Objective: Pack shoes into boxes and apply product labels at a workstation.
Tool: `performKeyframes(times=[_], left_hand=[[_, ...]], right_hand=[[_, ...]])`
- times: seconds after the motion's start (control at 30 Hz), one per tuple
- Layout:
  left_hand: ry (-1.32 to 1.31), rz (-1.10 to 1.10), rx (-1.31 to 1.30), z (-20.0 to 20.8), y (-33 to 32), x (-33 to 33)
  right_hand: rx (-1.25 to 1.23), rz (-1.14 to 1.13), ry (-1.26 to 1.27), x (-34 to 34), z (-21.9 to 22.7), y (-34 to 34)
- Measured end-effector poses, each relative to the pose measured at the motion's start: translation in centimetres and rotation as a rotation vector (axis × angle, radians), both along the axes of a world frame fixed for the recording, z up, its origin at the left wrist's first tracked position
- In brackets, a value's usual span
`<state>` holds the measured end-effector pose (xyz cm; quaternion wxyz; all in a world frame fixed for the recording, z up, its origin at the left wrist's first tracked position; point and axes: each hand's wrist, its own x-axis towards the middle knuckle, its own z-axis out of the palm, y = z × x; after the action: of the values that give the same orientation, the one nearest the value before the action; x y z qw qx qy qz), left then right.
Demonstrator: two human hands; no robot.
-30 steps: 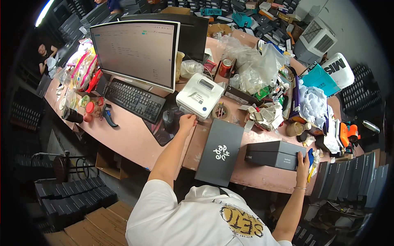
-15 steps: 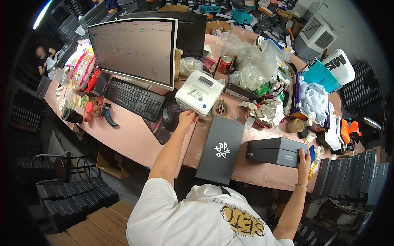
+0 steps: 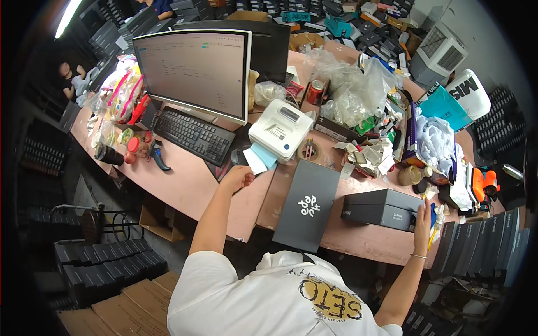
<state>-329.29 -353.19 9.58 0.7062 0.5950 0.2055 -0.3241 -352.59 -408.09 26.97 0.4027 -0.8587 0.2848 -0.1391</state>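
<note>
A white label printer [image 3: 280, 130] stands mid-table, with a white paper label [image 3: 255, 162] and a light blue strip [image 3: 265, 155] sticking out of its front. Just below the label is my left hand [image 3: 240, 178], fingers curled in, with nothing visible in them. A dark grey shoebox with white lettering [image 3: 307, 206] lies at the table's front edge, in front of the printer. To its right sits a second grey shoebox [image 3: 383, 209]. My right hand [image 3: 423, 223] rests against that box's right end, fingers stretched out flat.
A monitor [image 3: 193, 73], keyboard [image 3: 193, 133] and mouse [image 3: 239, 156] occupy the left side, with a handheld scanner [image 3: 159, 157] nearby. A tape roll [image 3: 309, 150] lies beside the printer. Clear plastic bags [image 3: 353, 89] and a box of crumpled paper [image 3: 434, 137] fill the right side.
The white label and light blue strip have come out of the printer. My left hand has drawn back from the printer toward me. The right hand's fingers have straightened along the box end.
</note>
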Motion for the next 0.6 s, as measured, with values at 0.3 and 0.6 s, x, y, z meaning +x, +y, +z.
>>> performKeyframes(times=[0.3,0.6], left_hand=[[0.182,-0.158,-1.356,12.2,-8.1,-13.3],[0.656,-0.765,-1.468,15.9,-17.2,-18.7]], right_hand=[[0.209,0.599,-0.225,0.6,9.7,15.1],[0.326,0.983,-0.136,2.5,10.7,17.2]])
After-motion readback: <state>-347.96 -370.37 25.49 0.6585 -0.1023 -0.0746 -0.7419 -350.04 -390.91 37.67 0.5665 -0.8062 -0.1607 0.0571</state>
